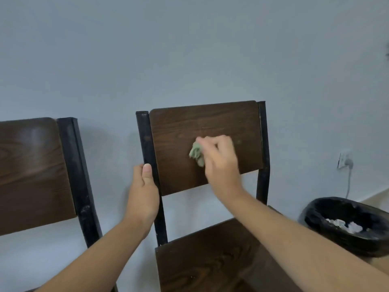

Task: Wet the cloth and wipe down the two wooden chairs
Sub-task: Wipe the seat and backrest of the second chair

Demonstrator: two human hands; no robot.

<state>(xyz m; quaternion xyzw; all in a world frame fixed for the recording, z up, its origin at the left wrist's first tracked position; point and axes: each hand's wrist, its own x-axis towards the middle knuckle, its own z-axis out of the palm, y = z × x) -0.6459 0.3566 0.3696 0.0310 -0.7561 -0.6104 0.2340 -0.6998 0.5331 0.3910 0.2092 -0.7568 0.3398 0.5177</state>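
Cloth point(197, 154) is the small pale green wad bunched in your right hand point(221, 163), with your fingers curled shut around it so that only a crumpled corner pokes out on the left side of your fist. You press it flat against the dark wooden backrest point(179, 133) of the chair point(210, 256) straight in front of you, a little below the middle of the panel. Your left hand point(143, 190) is wrapped around the black metal post point(146, 140) on the left edge of that same backrest, thumb on the front face and pointing up, the other fingers hidden behind the post. The seat of this chair shows below your right forearm, in the same dark wood grain. A second chair point(31, 169) stands just beside it on the left, with only part of its backrest and one black post in view, and both chairs back up against a plain pale wall point(189, 49). On the floor at the right sits a round bin point(347, 226) lined with a black bag, with crumpled white paper inside. Above the bin, a white plug point(345, 162) sits in a wall socket with its cord hanging down.
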